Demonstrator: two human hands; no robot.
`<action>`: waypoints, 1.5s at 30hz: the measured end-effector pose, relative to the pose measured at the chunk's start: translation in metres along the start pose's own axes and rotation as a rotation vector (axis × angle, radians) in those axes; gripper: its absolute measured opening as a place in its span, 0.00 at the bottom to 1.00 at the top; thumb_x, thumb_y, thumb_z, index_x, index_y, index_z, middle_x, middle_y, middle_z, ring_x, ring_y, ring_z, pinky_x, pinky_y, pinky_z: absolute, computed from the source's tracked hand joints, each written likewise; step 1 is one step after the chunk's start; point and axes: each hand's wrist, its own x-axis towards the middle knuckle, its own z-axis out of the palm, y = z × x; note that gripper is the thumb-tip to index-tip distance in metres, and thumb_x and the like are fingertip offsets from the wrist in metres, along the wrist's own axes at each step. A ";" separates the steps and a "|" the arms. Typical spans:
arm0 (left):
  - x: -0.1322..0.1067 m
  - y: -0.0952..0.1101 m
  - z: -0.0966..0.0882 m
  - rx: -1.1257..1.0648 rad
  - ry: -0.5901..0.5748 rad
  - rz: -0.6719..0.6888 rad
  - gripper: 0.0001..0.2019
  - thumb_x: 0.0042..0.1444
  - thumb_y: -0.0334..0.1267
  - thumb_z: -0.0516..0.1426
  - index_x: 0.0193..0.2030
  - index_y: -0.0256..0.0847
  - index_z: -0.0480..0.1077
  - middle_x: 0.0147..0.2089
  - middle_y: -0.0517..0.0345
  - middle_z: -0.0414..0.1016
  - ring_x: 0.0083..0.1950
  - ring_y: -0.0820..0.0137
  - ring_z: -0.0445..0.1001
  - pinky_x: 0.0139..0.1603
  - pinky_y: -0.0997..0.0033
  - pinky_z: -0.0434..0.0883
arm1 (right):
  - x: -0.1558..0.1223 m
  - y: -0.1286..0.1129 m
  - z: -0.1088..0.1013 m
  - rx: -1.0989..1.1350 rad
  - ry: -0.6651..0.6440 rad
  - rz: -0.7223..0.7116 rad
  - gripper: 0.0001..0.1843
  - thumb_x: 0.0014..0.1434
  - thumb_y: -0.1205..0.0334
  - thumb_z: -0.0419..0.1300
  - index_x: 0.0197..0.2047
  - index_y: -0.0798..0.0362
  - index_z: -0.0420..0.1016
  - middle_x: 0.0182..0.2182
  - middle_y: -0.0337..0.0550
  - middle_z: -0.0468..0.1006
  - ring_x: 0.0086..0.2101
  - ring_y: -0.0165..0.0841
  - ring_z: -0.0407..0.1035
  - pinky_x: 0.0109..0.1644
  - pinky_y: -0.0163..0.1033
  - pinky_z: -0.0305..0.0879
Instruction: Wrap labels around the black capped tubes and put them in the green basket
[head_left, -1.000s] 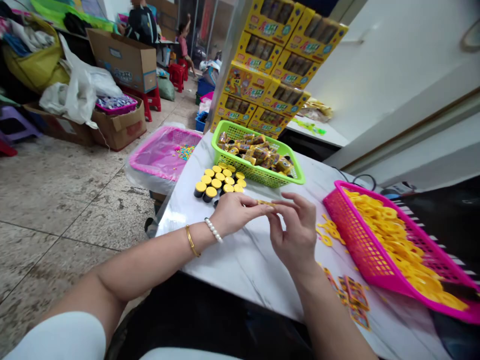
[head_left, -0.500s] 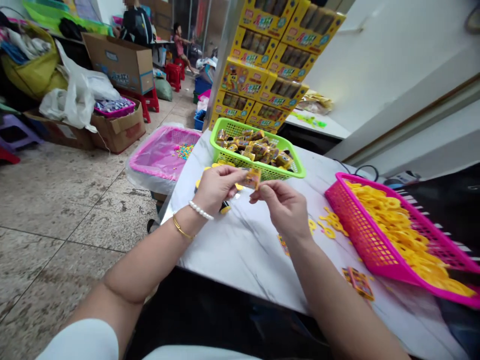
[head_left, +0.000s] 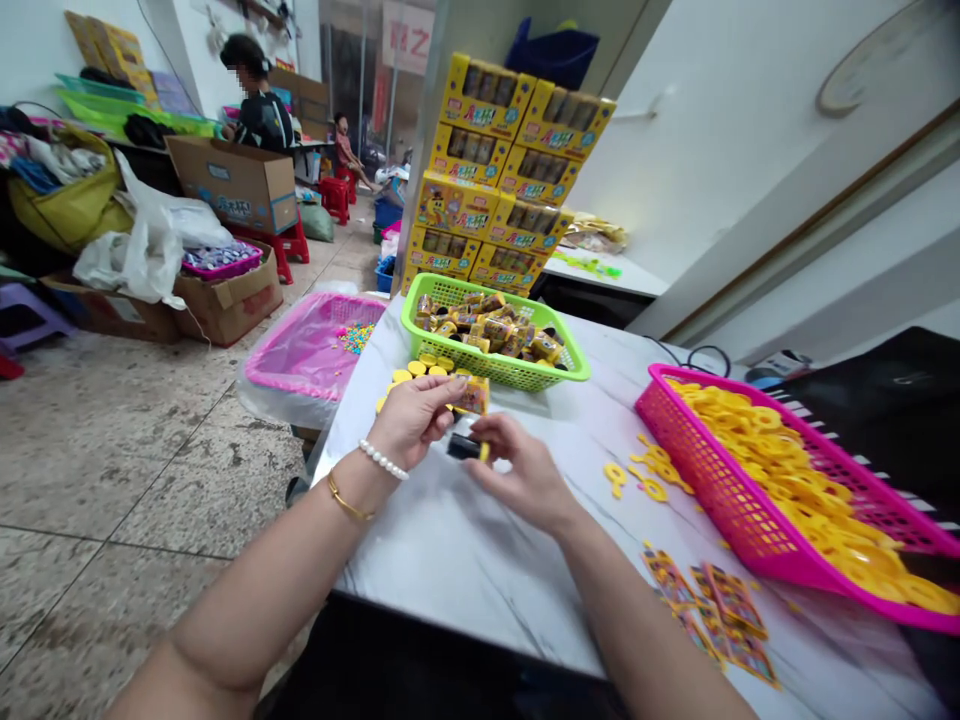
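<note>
My left hand (head_left: 411, 418) pinches a small yellow printed sticker (head_left: 472, 394) above the white marble table (head_left: 480, 540). My right hand (head_left: 517, 475) grips a small black bottle with a yellow cap (head_left: 465, 447), lying on its side just under the sticker. A cluster of several more black bottles with yellow caps (head_left: 420, 368) stands right behind my left hand. A green basket (head_left: 559, 350) of finished yellow-labelled bottles sits beyond them.
A pink basket (head_left: 720, 500) full of yellow plastic rings stands at the right, with loose rings (head_left: 637, 475) beside it. Printed stickers (head_left: 712, 610) lie near the front edge. Yellow boxes (head_left: 502, 190) are stacked behind. A pink tray (head_left: 315, 345) sits left of the table. Other people are at the far back.
My right hand has dropped from the sticker and taken hold of a black bottle. My left hand keeps the sticker, now lower, just above that bottle. The camera has tilted up.
</note>
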 end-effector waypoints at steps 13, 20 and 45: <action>0.006 -0.017 0.001 -0.006 -0.059 -0.159 0.08 0.61 0.26 0.59 0.30 0.31 0.71 0.24 0.60 0.73 0.13 0.87 0.57 0.10 0.89 0.49 | 0.002 0.003 -0.027 0.604 0.369 0.173 0.17 0.46 0.58 0.72 0.42 0.49 0.80 0.36 0.41 0.81 0.30 0.31 0.70 0.34 0.39 0.72; 0.009 -0.017 -0.001 -0.086 -0.037 -0.185 0.07 0.63 0.25 0.55 0.34 0.30 0.72 0.26 0.60 0.73 0.14 0.88 0.58 0.10 0.90 0.48 | -0.002 0.002 -0.028 0.537 0.430 0.146 0.15 0.50 0.57 0.71 0.41 0.49 0.81 0.34 0.40 0.81 0.32 0.31 0.72 0.36 0.38 0.72; -0.003 -0.022 0.004 0.331 0.002 0.275 0.20 0.46 0.45 0.70 0.42 0.36 0.77 0.29 0.60 0.73 0.25 0.79 0.67 0.21 0.81 0.58 | -0.011 -0.007 -0.020 0.265 0.471 -0.012 0.18 0.51 0.56 0.74 0.44 0.47 0.77 0.38 0.40 0.79 0.36 0.34 0.77 0.44 0.42 0.78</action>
